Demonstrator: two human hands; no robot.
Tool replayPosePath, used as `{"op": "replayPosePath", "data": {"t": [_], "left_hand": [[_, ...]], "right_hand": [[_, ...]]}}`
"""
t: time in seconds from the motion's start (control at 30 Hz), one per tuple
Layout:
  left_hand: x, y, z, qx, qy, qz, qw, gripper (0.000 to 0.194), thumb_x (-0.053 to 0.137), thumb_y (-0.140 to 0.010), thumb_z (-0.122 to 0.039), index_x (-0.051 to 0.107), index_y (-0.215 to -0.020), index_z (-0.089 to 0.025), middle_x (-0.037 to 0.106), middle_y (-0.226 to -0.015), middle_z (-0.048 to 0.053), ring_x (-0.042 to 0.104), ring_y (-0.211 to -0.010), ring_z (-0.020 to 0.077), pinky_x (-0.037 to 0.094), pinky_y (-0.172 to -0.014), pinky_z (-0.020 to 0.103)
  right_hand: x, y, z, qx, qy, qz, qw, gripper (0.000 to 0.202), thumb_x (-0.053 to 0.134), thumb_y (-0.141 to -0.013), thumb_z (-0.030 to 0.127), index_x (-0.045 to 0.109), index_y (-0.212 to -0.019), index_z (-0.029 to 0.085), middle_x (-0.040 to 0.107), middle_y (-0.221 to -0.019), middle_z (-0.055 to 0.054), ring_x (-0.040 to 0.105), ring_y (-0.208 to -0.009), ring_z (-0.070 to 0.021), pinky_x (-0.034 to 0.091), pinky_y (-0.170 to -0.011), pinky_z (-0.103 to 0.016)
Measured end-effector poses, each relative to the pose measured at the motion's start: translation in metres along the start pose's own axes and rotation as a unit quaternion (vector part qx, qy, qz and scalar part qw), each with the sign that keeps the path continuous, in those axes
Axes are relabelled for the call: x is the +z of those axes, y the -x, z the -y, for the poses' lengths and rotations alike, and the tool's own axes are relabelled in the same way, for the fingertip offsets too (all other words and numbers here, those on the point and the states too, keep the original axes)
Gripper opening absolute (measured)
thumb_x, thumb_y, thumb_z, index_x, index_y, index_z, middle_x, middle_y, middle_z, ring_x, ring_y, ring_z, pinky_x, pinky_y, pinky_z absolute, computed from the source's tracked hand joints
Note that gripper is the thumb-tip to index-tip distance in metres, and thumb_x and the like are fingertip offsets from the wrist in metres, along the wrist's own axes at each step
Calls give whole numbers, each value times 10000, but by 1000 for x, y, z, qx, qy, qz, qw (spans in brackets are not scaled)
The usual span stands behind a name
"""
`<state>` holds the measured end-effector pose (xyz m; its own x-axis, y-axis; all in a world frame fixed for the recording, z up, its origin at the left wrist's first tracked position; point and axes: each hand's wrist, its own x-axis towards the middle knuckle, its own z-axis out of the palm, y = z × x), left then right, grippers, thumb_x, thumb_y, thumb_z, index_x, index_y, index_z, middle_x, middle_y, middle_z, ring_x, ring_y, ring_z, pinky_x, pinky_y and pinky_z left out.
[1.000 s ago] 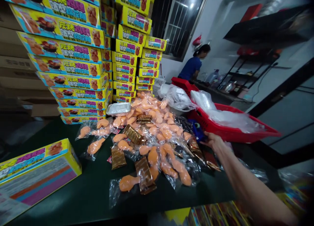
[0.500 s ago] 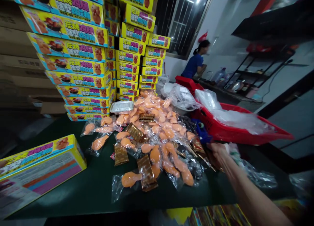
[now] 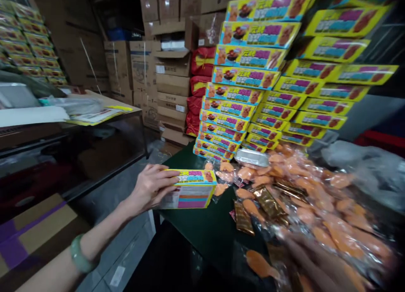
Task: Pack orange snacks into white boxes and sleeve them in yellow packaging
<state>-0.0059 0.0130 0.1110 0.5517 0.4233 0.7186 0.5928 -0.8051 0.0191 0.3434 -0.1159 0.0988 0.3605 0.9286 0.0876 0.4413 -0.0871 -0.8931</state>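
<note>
- Left hand (image 3: 151, 186): fingers wrapped over the near end of a yellow printed carton (image 3: 190, 190), gripping it at the desk (image 3: 205, 228) edge.
- Carton position: lying flat, corner just beside the nearest orange sachets (image 3: 249, 174), in front of the stacked cartons (image 3: 240, 93).
- Right hand (image 3: 313, 258): blurred, low over the sachet heap; whether its fingers are open or closed cannot be told.
- Handling advice: support the carton's underside before lifting; a one-end grip likely lets it tilt.
- Keep it clear of the foil tray (image 3: 251, 157) beyond the fingers.
</note>
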Motion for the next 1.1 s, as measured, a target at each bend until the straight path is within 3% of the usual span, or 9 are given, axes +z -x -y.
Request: {"op": "replayPosePath", "data": {"t": [0.13, 0.23, 0.3, 0.57, 0.77, 0.87, 0.93, 1.0, 1.1], "left_hand": [[0, 7, -3, -20, 41, -34, 998, 101, 579, -834, -260, 624, -880, -183, 676, -971, 47, 595, -889, 173, 405, -753, 324], [2, 12, -3, -38, 54, -82, 994, 106, 578, -829, -261, 572, -827, -155, 668, -906, 53, 606, -845, 161, 411, -729, 314], [3, 13, -3, -41, 52, -96, 993, 115, 559, -834, -255, 548, -795, -148, 659, -880, 59, 607, -813, 164, 414, -699, 313], [4, 12, 1, -45, 34, -45, 997, 138, 526, -839, -260, 552, -757, -153, 635, -874, 64, 582, -812, 184, 397, -697, 332], [4, 11, 4, -32, 14, -25, 999, 149, 516, -846, -265, 558, -775, -141, 635, -880, 72, 568, -802, 194, 392, -687, 338], [1, 11, 4, -38, 18, -19, 999, 140, 530, -840, -270, 559, -778, -147, 637, -885, 66, 565, -800, 191, 395, -692, 335], [0, 11, 4, -38, 24, -21, 999, 137, 537, -836, -274, 561, -783, -150, 638, -888, 66, 567, -805, 189, 400, -700, 336], [-1, 11, 4, -35, 31, -29, 999, 141, 537, -837, -281, 565, -792, -151, 639, -884, 71, 571, -812, 189, 406, -702, 335], [-1, 10, 3, -27, 38, -38, 998, 161, 512, -856, -291, 567, -798, -151, 640, -877, 74, 573, -805, 185, 412, -693, 329]], "right_hand": [[114, -1, 87, 0, -269, 181, 946, 363, 658, -658, 518, 570, -603, 170, 550, -568, 6, 504, -489, -92, 447, -474, -222], [183, -3, 120, 103, -333, 133, 928, 431, 742, -508, 520, 538, -572, 145, 538, -492, 28, 469, -397, -75, 448, -390, -221], [206, -1, 121, 142, -325, 83, 931, 442, 771, -458, 499, 536, -550, 137, 525, -449, 36, 461, -361, -73, 443, -350, -212], [215, 4, 99, 127, -413, 76, 898, 397, 792, -488, 449, 564, -560, 132, 545, -467, 34, 494, -387, -69, 471, -375, -192], [241, 2, 78, 142, -310, -1, 940, 495, 713, -521, 599, 498, -506, 152, 478, -393, 46, 448, -329, -79, 418, -321, -204], [246, 8, 57, 161, -244, 28, 956, 499, 626, -602, 640, 451, -508, 182, 433, -384, 54, 405, -317, -86, 397, -313, -232], [239, 12, 49, 93, -158, 15, 983, 435, 589, -670, 595, 469, -557, 193, 454, -426, 38, 425, -354, -110, 414, -350, -264], [225, 15, 53, -53, -47, -83, 994, 316, 543, -752, 497, 545, -700, 185, 553, -578, -24, 524, -504, -164, 483, -489, -325], [204, 12, 77, -297, 126, -172, 931, 283, 483, -818, 343, 586, -1021, 175, 597, -1032, -146, 537, -999, -279, 430, -862, -470]]}}
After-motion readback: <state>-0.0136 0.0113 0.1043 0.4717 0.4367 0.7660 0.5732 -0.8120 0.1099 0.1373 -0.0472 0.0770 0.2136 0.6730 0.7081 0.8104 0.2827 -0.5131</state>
